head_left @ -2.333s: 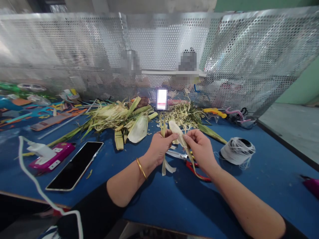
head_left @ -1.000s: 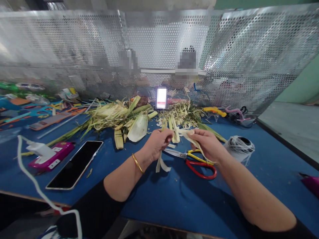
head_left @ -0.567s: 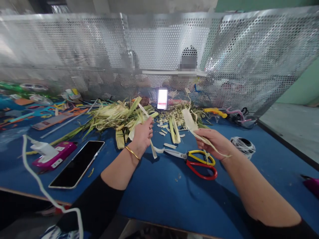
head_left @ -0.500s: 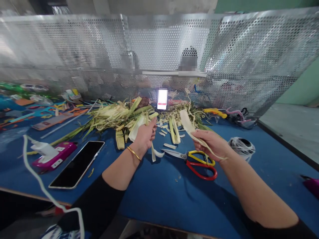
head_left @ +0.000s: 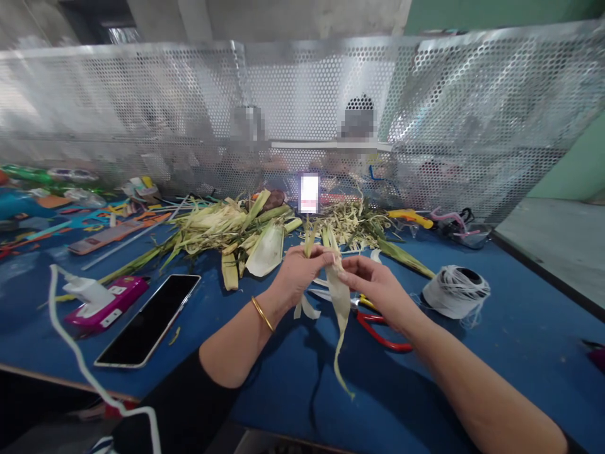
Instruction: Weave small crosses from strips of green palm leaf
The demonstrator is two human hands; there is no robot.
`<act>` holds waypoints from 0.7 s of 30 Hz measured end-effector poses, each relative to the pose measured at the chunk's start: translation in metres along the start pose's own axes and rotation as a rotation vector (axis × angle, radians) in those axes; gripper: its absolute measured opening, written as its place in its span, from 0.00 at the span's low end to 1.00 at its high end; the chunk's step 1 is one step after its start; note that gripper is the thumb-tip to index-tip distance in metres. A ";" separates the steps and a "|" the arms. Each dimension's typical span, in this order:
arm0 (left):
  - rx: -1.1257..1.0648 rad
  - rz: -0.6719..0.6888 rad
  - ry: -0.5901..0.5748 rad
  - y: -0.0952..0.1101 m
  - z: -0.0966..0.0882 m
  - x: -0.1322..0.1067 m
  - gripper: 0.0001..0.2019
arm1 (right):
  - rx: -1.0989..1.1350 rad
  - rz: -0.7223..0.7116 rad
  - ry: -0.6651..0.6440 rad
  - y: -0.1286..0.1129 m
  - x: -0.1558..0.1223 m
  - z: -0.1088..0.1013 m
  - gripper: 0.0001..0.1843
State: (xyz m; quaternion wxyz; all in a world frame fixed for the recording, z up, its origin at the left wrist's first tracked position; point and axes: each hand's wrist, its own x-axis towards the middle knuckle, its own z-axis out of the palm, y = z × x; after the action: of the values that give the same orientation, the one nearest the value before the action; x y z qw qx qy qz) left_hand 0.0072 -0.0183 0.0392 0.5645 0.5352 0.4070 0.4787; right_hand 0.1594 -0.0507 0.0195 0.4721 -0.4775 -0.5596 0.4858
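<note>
My left hand (head_left: pixel 299 276) and my right hand (head_left: pixel 373 285) meet over the middle of the blue table, fingers pinched. Between them hangs a pale corn husk strip (head_left: pixel 339 302), its thin tail curling down toward me. The fingers of my right hand grip it near its top, and those of my left press at the same spot. A narrow yellowish husk piece (head_left: pixel 309 243) sticks up from my left hand. Below lie scissors (head_left: pixel 390 340) with red and yellow handles, partly covered by my right hand and the strip. A wide husk (head_left: pixel 266 251) rests beyond my left wrist.
A heap of husks (head_left: pixel 212 224) and shredded scraps (head_left: pixel 352 217) spreads behind my hands. White twine (head_left: pixel 456 290) sits at right. Left are a phone (head_left: pixel 149 320) and a purple power strip (head_left: pixel 111 306) with a white cable. A perforated metal screen (head_left: pixel 302 82) closes off the back.
My hands have come together. The right hand has carried its husk strip left to the left hand, and the strip now hangs downward. The wide husk now lies clear of my left hand.
</note>
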 end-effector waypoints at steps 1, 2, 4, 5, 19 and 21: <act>0.025 -0.007 -0.048 0.000 0.002 -0.002 0.07 | 0.006 -0.043 0.033 -0.001 0.000 0.000 0.18; 0.044 -0.014 -0.090 0.000 0.003 -0.004 0.08 | 0.009 -0.071 0.058 -0.002 0.000 0.000 0.21; 0.067 -0.024 -0.136 0.000 0.006 -0.007 0.09 | -0.025 -0.114 0.095 -0.004 0.000 0.000 0.22; 0.075 -0.029 -0.143 -0.001 0.007 -0.008 0.08 | -0.055 -0.134 0.118 -0.004 0.000 0.001 0.21; 0.140 0.001 -0.088 -0.004 0.006 -0.008 0.09 | -0.031 -0.154 0.246 -0.002 0.000 0.003 0.12; 0.159 0.005 -0.090 -0.006 0.006 -0.008 0.09 | -0.052 -0.163 0.254 -0.001 0.000 0.003 0.11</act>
State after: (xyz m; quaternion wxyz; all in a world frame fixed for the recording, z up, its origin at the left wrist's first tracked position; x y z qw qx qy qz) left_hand 0.0122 -0.0271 0.0335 0.5369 0.6003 0.4166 0.4217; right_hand 0.1565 -0.0515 0.0206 0.5646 -0.5001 -0.5444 0.3670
